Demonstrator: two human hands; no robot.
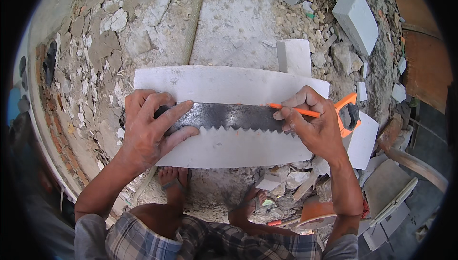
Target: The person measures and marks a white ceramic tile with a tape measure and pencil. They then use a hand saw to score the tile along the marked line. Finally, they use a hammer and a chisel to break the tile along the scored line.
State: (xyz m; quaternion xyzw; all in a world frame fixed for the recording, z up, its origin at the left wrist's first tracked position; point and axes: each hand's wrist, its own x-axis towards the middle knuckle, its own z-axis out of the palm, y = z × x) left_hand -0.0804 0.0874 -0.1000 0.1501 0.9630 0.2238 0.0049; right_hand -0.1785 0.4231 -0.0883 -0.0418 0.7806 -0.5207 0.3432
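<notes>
Spread wide, the left hand [151, 124] rests on a saw [224, 116] lying on a long white block [238, 150]. The right hand [312, 119] pinches an orange pencil [307, 112], its tip at the saw's smooth edge. The orange handle [353, 98] pokes past the block's right end. Gray ground [238, 24] spreads beyond its far edge.

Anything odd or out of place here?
The left hand rests on a saw lying flat on a white block, the right hand holds an orange pencil by the saw's toothless edge: odd, since saws usually cut.
</notes>
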